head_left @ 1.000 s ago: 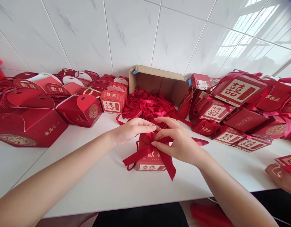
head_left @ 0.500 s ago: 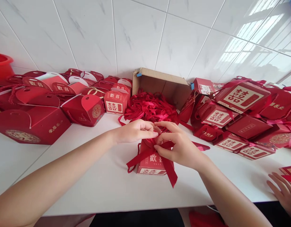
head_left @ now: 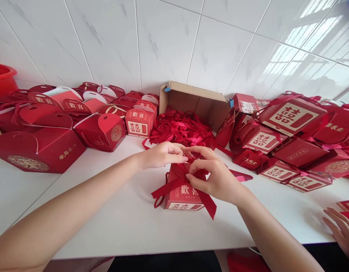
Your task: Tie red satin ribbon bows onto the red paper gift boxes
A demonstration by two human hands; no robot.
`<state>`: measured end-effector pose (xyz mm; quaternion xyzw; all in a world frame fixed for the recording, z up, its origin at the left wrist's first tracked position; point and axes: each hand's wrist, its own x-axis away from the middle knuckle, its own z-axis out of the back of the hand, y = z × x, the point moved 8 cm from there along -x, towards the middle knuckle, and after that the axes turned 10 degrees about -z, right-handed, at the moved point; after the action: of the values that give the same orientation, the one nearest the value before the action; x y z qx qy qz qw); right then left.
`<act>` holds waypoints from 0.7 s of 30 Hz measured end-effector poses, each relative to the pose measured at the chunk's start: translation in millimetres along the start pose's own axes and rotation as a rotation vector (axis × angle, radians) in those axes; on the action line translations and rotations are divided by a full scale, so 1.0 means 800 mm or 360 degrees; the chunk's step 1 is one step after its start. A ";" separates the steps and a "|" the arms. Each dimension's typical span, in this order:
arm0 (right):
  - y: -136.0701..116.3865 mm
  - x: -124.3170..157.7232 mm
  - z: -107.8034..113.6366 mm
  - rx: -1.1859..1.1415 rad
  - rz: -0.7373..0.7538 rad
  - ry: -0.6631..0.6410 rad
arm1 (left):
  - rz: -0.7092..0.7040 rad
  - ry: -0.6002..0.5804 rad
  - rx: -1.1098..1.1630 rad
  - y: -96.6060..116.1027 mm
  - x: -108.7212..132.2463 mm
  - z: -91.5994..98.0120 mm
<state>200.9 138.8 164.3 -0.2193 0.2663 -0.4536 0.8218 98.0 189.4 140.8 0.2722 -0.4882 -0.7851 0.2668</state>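
A small red gift box (head_left: pixel 174 196) with white characters stands on the white table in front of me. Red ribbon (head_left: pixel 168 188) crosses over its top, one tail hanging to the left and another down the front right. My left hand (head_left: pixel 165 155) is closed above the box's back edge, its thumb and fingers pinching the ribbon. Thumb and index finger of my right hand (head_left: pixel 212 172) pinch the ribbon over the top of the box. The knot area is partly hidden behind my fingers. A red cord (head_left: pixel 159 202) hangs at the box's left side.
Behind the box, a cardboard carton (head_left: pixel 191 92) lies with a heap of red ribbons (head_left: pixel 182 126) spilling out. Red boxes (head_left: pixel 38 147) crowd the left; more boxes (head_left: pixel 290 113) are stacked at right. Another person's hand (head_left: pixel 340 226) rests at the right edge.
The front-right ribbon tail has swung slightly right and up. Both my hands keep nearly the same place, with the ribbon still between the fingers.
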 end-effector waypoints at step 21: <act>-0.006 0.016 0.002 0.0404 -0.0092 -0.0042 | 0.0093 0.0034 0.0397 -0.031 0.004 -0.009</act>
<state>204.7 125.2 165.8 -0.1270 0.1893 -0.5042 0.8329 96.6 192.4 115.0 0.2972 -0.5869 -0.7073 0.2588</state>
